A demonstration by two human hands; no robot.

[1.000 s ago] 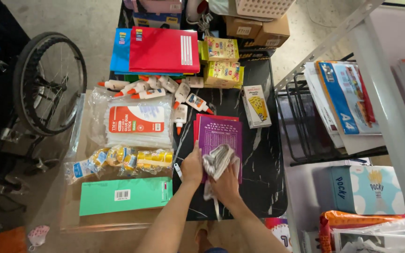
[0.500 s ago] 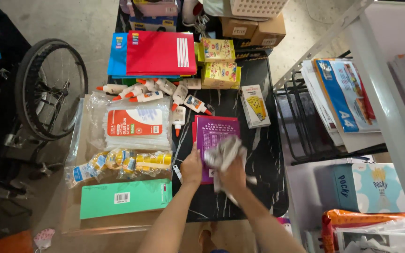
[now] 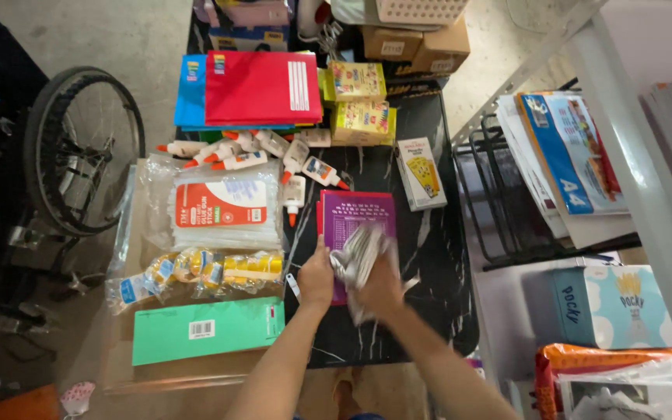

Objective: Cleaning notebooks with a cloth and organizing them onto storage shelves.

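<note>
The purple book (image 3: 357,225) lies flat on the black table (image 3: 437,295), its long axis running away from the person. The right hand (image 3: 379,284) sits on the book's near right part, fingers closed around a crumpled grey cloth (image 3: 358,257) (blurred, so the grip is probably a loose clutch). The left hand (image 3: 316,276) presses the book's near left edge, fingers together.

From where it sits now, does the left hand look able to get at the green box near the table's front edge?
Probably yes. The left hand rests on the purple booklet, and the green box lies just beside its forearm with nothing lying between them.
</note>
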